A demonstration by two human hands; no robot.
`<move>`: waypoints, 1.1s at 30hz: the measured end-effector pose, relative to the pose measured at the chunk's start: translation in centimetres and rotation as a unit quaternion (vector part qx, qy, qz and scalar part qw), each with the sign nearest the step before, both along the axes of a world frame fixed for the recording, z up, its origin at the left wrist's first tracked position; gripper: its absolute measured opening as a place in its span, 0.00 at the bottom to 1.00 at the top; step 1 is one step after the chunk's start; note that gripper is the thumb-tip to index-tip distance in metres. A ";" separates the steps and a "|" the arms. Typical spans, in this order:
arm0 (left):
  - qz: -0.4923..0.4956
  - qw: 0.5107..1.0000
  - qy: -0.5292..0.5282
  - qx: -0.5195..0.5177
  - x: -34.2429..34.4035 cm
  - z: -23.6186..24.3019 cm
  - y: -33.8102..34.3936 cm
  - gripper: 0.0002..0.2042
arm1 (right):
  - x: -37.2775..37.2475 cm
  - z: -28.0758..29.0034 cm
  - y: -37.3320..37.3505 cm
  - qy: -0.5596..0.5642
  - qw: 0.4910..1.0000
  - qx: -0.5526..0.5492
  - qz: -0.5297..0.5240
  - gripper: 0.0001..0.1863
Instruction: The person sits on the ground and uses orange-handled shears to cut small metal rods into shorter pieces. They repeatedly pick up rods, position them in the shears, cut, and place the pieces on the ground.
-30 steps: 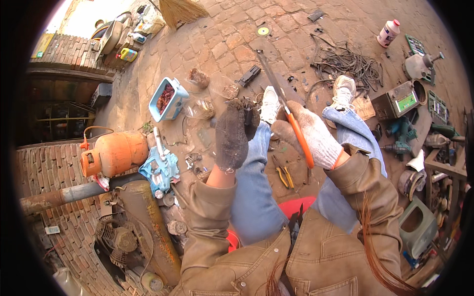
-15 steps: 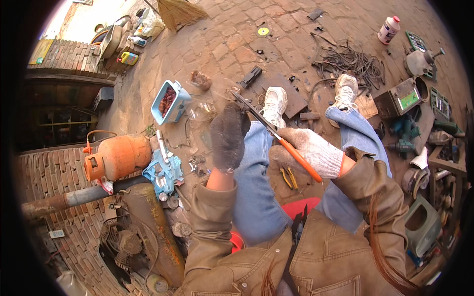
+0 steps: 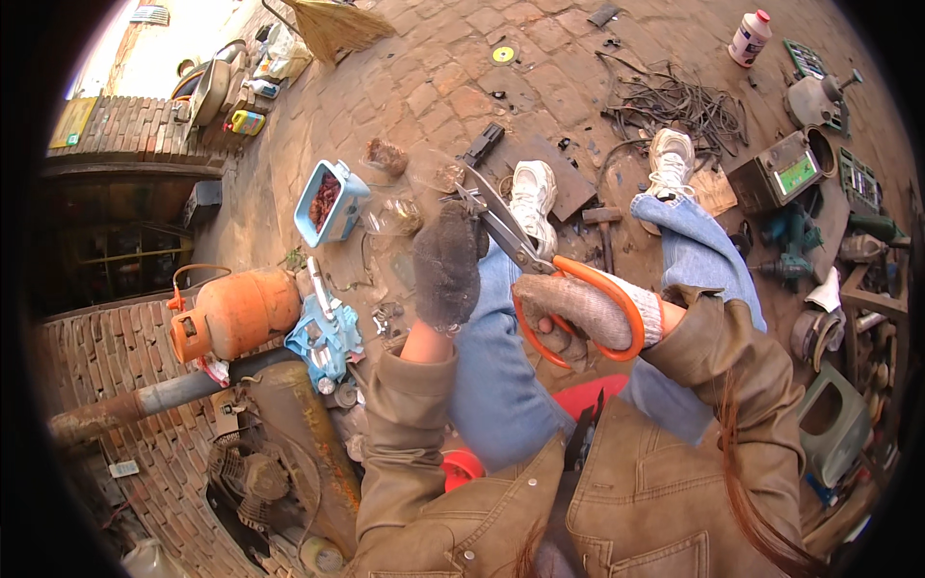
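Gloved right hand (image 3: 583, 310) grips orange-handled shears (image 3: 529, 256) above the left leg (image 3: 501, 337), parted blades angled far-left beside the curled left hand (image 3: 446, 275), its contents indiscernible. Cutting seems underway; the next squeeze calls for careful clearance.

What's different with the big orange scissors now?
The scissors were shut, pointing away; now their tips have swung leftward to the left hand, and the orange handles have spread open. Nothing was visibly let go: the right hand still holds the scissors. The blue tub and orange gas bottle stayed put.
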State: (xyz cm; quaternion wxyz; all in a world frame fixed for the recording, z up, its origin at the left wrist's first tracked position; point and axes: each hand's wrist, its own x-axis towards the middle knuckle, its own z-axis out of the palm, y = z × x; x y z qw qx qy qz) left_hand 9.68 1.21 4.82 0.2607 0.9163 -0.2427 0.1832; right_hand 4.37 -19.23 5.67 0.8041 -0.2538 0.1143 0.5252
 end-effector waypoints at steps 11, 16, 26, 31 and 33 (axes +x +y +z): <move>0.015 0.984 0.106 -0.141 -0.7 0.5 -1.3 0.18 | -0.2 1.2 0.8 -0.147 0.988 -0.040 0.014 0.24; 0.043 0.885 0.295 -0.357 0.7 1.0 -1.2 0.18 | 1.1 -0.1 1.4 -0.410 0.878 -0.241 -0.059 0.18; -0.138 0.516 0.617 -0.578 0.5 2.2 -1.0 0.20 | 2.8 0.2 -3.5 -0.690 0.459 -0.543 -0.133 0.25; -0.008 0.558 0.640 -0.529 0.4 2.9 -1.8 0.24 | 3.3 -0.2 -3.9 -0.713 0.430 -0.538 -0.129 0.28; 0.021 0.588 0.628 -0.509 0.3 3.1 -2.0 0.22 | 3.3 -0.6 -4.0 -0.724 0.416 -0.539 -0.112 0.30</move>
